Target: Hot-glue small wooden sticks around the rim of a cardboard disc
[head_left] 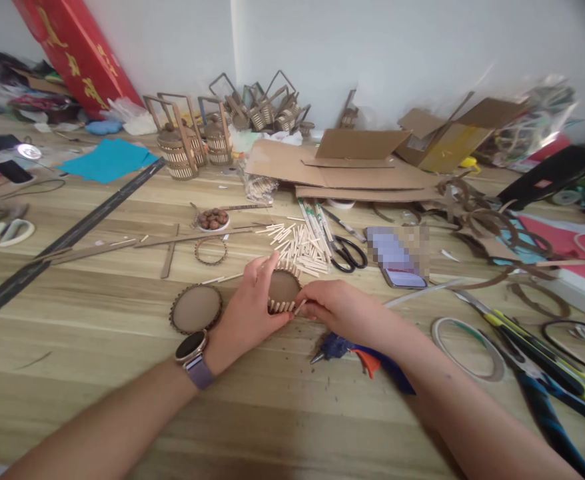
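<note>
My left hand, with a watch on its wrist, curls round the side of a round cardboard base on the table. Short wooden sticks stand upright along the rim of this base. Between thumb and fingers, my right hand pinches a small wooden stick at the base's near right edge. A second round cardboard disc with a notched rim lies left of my left hand. Behind the base spreads a pile of loose sticks. Below my right hand lies a blue glue gun.
Black-handled scissors and a phone lie behind my right hand. At right are a tape roll and pliers. A bowl of brown nuts and a notched ring sit left of the sticks. Small baskets stand behind.
</note>
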